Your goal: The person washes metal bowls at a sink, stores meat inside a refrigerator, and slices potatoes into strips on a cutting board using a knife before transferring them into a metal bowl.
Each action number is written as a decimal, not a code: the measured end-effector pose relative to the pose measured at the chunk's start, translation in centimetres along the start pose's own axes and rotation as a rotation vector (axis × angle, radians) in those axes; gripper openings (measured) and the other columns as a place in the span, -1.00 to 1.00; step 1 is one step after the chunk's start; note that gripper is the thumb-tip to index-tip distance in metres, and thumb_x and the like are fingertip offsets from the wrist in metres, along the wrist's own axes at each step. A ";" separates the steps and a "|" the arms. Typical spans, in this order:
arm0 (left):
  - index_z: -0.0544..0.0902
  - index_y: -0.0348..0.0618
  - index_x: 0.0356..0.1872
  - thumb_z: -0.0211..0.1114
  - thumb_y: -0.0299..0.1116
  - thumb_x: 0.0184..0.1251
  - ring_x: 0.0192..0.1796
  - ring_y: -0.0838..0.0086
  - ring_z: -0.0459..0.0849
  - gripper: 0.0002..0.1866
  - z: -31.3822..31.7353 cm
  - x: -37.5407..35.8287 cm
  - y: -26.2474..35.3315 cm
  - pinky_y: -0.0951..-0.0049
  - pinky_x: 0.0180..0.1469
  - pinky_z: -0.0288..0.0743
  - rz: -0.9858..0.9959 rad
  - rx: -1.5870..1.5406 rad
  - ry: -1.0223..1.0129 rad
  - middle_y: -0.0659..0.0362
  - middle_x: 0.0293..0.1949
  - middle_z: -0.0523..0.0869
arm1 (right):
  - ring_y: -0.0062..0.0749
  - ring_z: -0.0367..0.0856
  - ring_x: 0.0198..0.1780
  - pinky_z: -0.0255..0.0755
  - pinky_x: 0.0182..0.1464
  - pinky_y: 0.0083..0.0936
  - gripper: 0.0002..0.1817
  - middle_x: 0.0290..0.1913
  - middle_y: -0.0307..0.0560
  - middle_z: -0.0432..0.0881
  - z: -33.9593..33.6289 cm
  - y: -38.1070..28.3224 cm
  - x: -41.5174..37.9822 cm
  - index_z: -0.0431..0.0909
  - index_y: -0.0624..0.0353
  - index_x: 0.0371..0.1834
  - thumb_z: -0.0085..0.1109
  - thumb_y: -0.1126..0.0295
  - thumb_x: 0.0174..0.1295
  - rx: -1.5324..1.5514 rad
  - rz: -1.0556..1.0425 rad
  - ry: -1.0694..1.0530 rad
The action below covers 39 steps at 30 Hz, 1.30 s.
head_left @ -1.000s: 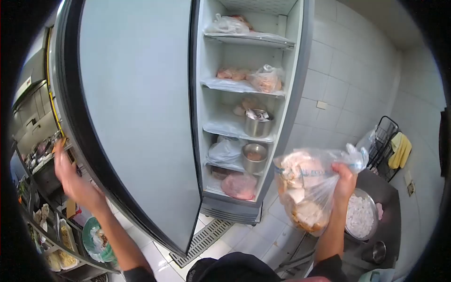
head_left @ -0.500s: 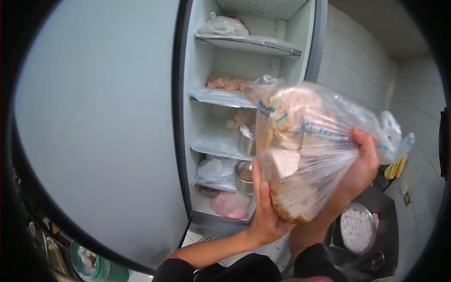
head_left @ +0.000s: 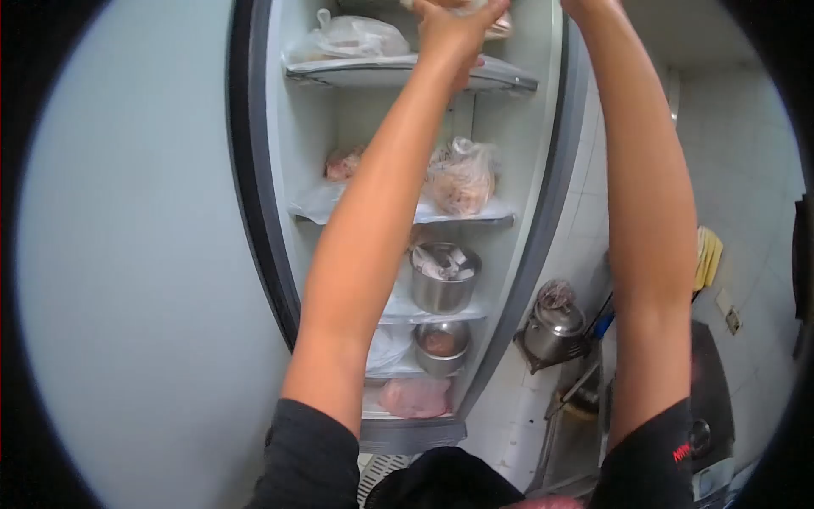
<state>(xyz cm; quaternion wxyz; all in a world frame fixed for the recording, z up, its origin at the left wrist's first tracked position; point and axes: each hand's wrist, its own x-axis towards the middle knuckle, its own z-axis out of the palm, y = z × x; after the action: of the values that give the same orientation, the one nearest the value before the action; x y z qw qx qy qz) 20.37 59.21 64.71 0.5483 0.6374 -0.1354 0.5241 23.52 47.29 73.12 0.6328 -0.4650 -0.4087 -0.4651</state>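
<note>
Both my arms reach up toward the top of the open fridge. At the top edge of the view my left hand grips the underside of a plastic bag of pale, brown-edged pieces, above the top shelf. Only a small part of that bag shows. My right hand is nearly all cut off by the upper edge, beside the fridge's right side, and its fingers are hidden. Left of my left hand, a knotted white plastic bag lies on the top shelf.
Lower shelves hold a clear bag of pale food, a metal pot with white wrapping, a metal bowl and a pink bag. The fridge door fills the left. A lidded pot stands at the right.
The bag has gone from in front of my chest up to the top of the fridge. Both arms are now stretched upward, and my right hand has mostly left the view.
</note>
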 end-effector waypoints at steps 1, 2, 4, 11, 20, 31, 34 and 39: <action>0.02 -0.17 0.33 0.38 -0.12 0.08 0.16 0.25 0.43 -0.10 -0.9 -2.4 -1.4 0.11 0.04 0.42 -0.022 0.000 -0.102 -0.08 0.25 0.26 | -0.15 0.48 0.11 0.35 0.12 -0.35 -0.31 0.11 0.31 0.45 -2.7 -0.5 -4.1 0.33 0.41 0.16 0.25 0.15 0.04 0.005 -0.102 -0.112; -0.10 -0.34 0.38 0.41 -0.13 0.05 0.22 0.26 0.39 0.03 -1.6 -6.6 -2.9 0.33 0.14 0.40 -0.040 -0.005 -0.199 -0.13 0.27 0.23 | -0.15 0.47 0.14 0.35 0.13 -0.38 -0.31 0.12 0.30 0.45 -6.1 -1.4 -8.9 0.30 0.38 0.20 0.24 0.17 0.06 0.009 -0.212 -0.229; 0.15 -0.35 0.33 0.30 -0.20 0.21 -0.08 0.45 0.57 -0.24 -2.6 -14.6 -6.8 0.44 -0.04 0.47 0.071 0.134 -0.145 0.03 0.09 0.50 | -0.46 0.60 -0.26 0.46 -0.14 -0.56 -0.57 -0.28 0.01 0.65 -8.0 0.7 -15.9 0.42 0.33 0.06 0.19 0.45 0.10 0.355 -0.010 -0.177; 0.66 -0.30 -0.28 0.24 -0.28 0.27 -0.32 0.61 0.53 -0.75 -8.2 -38.0 -15.2 0.57 -0.21 0.41 -0.606 0.345 0.041 0.25 -0.40 0.65 | -0.55 0.56 -0.38 0.48 -0.24 -0.60 -0.56 -0.42 -0.09 0.60 -19.6 7.6 -31.8 0.32 0.39 0.12 0.09 0.65 0.13 0.398 0.798 -0.476; 0.64 -0.28 -0.34 0.21 -0.22 0.21 -0.52 0.46 0.52 -0.73 -19.6 -82.0 -12.4 0.43 -0.44 0.43 -1.736 0.722 0.253 0.16 -0.53 0.61 | -0.54 0.50 -0.43 0.41 -0.29 -0.58 -0.66 -0.50 -0.18 0.53 -42.4 10.9 -37.5 0.38 0.38 0.03 0.10 0.57 0.16 0.125 0.907 -0.202; 0.61 -0.31 -0.25 0.25 -0.22 0.20 -0.44 0.41 0.58 -0.70 -13.6 -74.7 -14.7 0.38 -0.40 0.49 -1.827 0.448 0.259 0.12 -0.50 0.63 | -0.50 0.55 -0.37 0.39 -0.33 -0.62 -0.52 -0.32 -0.03 0.64 -73.1 4.2 -48.4 0.31 0.43 0.14 0.10 0.56 0.11 -0.675 0.961 1.025; 0.60 -0.31 -0.22 0.26 -0.23 0.20 -0.42 0.39 0.59 -0.69 -12.1 -72.6 -16.5 0.37 -0.39 0.51 -1.826 0.405 0.194 0.11 -0.49 0.63 | -0.55 0.52 -0.38 0.36 -0.36 -0.60 -0.53 -0.26 -0.03 0.64 -79.5 0.8 -52.8 0.33 0.38 0.14 0.08 0.55 0.11 -0.908 0.778 1.276; 0.59 -0.33 -0.18 0.28 -0.23 0.19 -0.38 0.37 0.62 -0.66 -11.4 -71.5 -17.1 0.34 -0.37 0.54 -1.836 0.375 0.201 0.09 -0.47 0.64 | -0.03 0.59 -0.21 0.41 -0.12 -0.24 -0.65 -0.26 0.24 0.58 -87.8 -8.9 -54.1 0.39 0.44 -0.17 0.07 0.45 -0.03 -1.647 0.518 1.283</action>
<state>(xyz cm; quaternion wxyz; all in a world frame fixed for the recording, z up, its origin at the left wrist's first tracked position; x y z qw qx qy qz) -2.33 46.30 -4.93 0.6445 0.5245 0.5543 -0.0474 9.70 -27.74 3.10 0.3007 -0.4897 0.5496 -0.6064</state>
